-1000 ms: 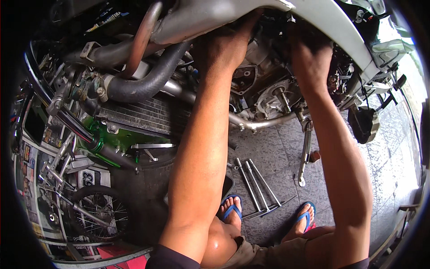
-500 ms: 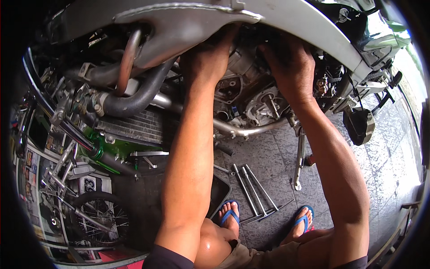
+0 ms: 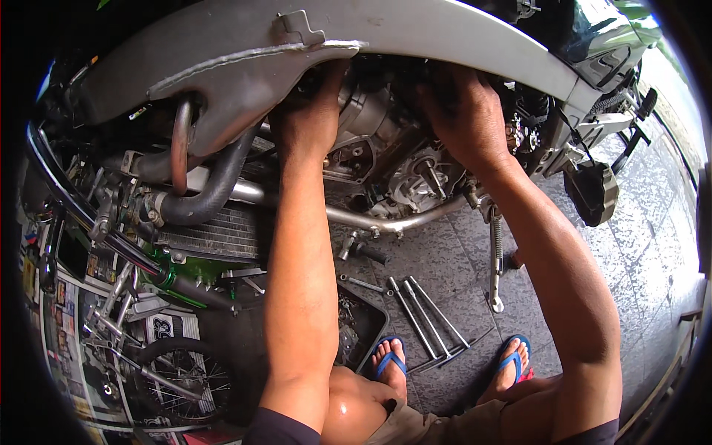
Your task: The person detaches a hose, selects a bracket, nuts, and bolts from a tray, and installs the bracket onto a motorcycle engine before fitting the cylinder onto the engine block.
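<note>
Both my arms reach into a motorcycle, under its grey frame beam [image 3: 460, 33]. My left hand [image 3: 308, 126] is beside the engine's metal cylinder [image 3: 371, 115], its fingers hidden up behind the frame. To the right, my right hand [image 3: 475, 122] reaches in above the opened engine side [image 3: 423, 178], where a shaft sticks out. Its thumb points inward into shadow, and the other fingertips are hidden. What either hand touches in there cannot be seen.
A black hose [image 3: 215, 200] and a radiator [image 3: 211, 233] are left of my left arm. Below the engine runs a metal frame tube [image 3: 378, 221]. T-handle wrenches [image 3: 426, 319] lie on the tiled floor by a dark tray [image 3: 378, 311]. The side stand [image 3: 496, 267] hangs down near my right forearm.
The view has shifted, so the motorcycle sits further left and more of the tray and floor tools shows. Both hands stay in about the same places against the engine.
</note>
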{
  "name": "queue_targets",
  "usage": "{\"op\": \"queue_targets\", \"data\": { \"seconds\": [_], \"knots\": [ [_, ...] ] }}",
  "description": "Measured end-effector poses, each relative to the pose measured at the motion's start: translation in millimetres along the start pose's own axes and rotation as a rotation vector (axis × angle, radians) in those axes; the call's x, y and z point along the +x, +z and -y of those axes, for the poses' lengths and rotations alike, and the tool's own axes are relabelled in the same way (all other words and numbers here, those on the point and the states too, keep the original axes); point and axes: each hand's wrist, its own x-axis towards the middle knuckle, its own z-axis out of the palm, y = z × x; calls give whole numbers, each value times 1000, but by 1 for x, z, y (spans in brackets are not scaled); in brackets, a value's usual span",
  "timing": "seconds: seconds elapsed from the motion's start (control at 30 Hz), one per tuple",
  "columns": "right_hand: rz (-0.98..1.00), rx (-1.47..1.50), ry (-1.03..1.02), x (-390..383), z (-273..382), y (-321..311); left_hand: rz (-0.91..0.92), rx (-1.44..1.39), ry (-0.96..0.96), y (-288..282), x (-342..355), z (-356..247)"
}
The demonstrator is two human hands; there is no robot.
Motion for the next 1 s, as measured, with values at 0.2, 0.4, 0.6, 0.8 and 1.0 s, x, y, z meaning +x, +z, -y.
{"op": "queue_targets", "data": {
  "seconds": [0.2, 0.4, 0.6, 0.8, 1.0],
  "knots": [
    [48, -35, 4, 3, -8, -6, 21, 3, 32, 0, 1, 4],
    [151, -48, 3, 10, -2, -9, 39, -57, -20, -3, 0, -3],
    [71, 63, -81, 5, 0, 5, 35, -30, -98, -2, -3, -8],
    [-69, -48, -115, 6, 12, 13, 32, -29, -43, -2, 1, 1],
    [-103, -37, -129, 7, 18, 14, 84, -93, -49, -4, 0, -1]
  ]
}}
